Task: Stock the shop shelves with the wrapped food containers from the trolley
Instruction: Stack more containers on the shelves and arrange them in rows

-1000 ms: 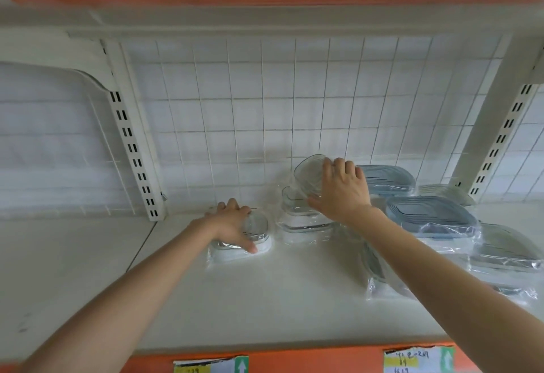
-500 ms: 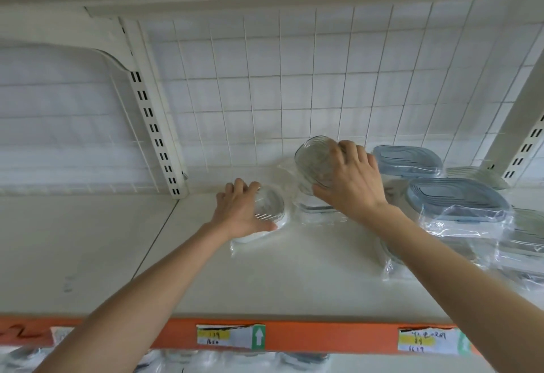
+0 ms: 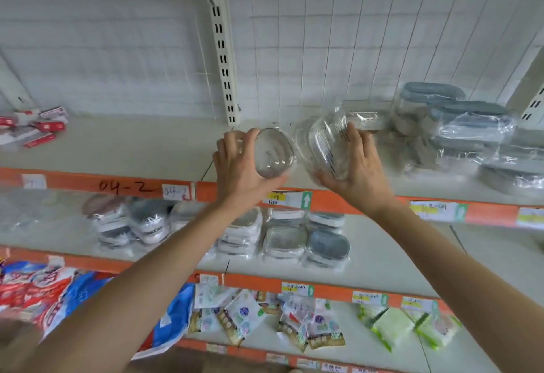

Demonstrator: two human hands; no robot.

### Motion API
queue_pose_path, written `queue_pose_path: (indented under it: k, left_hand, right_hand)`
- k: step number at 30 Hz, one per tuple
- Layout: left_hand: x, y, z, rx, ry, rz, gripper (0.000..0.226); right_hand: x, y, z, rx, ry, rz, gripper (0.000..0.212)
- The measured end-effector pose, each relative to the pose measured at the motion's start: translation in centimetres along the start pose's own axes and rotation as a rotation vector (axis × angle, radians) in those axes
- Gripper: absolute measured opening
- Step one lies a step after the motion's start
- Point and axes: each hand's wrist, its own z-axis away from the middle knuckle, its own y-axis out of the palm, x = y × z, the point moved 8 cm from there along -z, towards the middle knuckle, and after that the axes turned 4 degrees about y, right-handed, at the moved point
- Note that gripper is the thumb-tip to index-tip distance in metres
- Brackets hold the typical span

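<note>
1. The left hand (image 3: 241, 163) grips a small clear tub (image 3: 272, 153), fingers curled over its far rim and thumb under the near edge; the tub is tilted, held above the front edge of the top shelf (image 3: 141, 140)
2. The right hand (image 3: 357, 163) grips a larger wrapped tub (image 3: 325, 144) from its right side, fingers spread across the film; it is tilted too, just beside the small one
3. Both look light and stiff, but the film is probably slippery, so holding at the rims seems safest
4. Both forearms reach up and forward, wrists bent back
5. More wrapped tubs (image 3: 468, 128) are stacked on the shelf to the right
</note>
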Motion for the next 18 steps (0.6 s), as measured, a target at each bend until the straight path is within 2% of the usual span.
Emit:
queue_pose_path:
  k: [2,4,7,10,15,18]
  left_hand:
    - [-0.8,-2.0,2.0,-0.013,0.041,-0.047,0.100]
    - [-1.6,-3.1,4.0,0.053,0.093,-0.106,0.102]
    - [-1.9,-2.5,7.8,0.188,0.174,-0.148,0.100]
    - [-1.8,-0.8,12.3,0.214,0.237,-0.194,0.095]
    - [0.1,5.7,19.0,0.589,0.177,-0.233,0.096]
    - [1.3,9.2,21.3,0.716,0.122,-0.210,0.097]
  right_hand:
    - [1.0,-0.8,2.6,-0.010,-0.019,-0.005,0.103]
    - [1.5,-1.6,5.2,-0.002,-0.024,0.024,0.104]
    - [1.3,-1.6,9.6,0.046,0.016,0.117,0.099]
    - [-0.7,-0.4,14.1,0.150,0.036,0.228,0.099]
    - [-6.0,3.9,19.8,0.433,0.128,0.397,0.098]
    - [-9.2,6.4,22.0,0.516,0.195,0.446,0.097]
